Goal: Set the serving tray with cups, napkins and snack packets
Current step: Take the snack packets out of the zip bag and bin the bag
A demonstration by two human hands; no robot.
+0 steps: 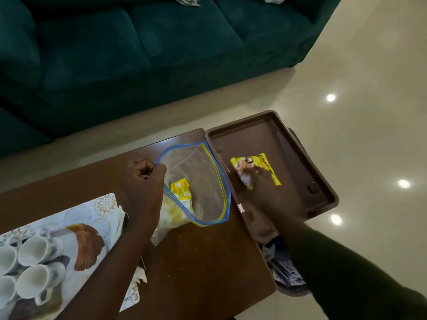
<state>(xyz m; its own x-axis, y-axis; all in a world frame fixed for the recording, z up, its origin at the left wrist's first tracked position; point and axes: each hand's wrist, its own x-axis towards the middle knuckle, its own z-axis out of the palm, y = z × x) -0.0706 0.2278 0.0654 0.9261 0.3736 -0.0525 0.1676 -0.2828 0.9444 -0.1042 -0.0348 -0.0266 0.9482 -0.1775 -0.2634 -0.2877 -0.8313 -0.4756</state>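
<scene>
A brown serving tray point(254, 125) lies at the table's right end, partly past the edge. A yellow snack packet point(261, 161) rests on its floor, and my right hand point(263, 188), blurred, presses on the packet's near side. A clear zip bag with a blue rim point(203, 172) lies open left of the tray, with more yellow packets point(181, 190) inside. My left hand point(142, 181) pinches the bag's rim at its far left. Several white cups point(34, 250) lie on a patterned mat point(101, 206) at the near left. White napkins point(121, 218) show beside my left forearm.
The dark wooden table point(203, 262) carries all of this. A teal sofa point(138, 42) stands beyond it across a strip of glossy tiled floor point(358, 88). A basket with dark items point(282, 271) sits below the table's right edge.
</scene>
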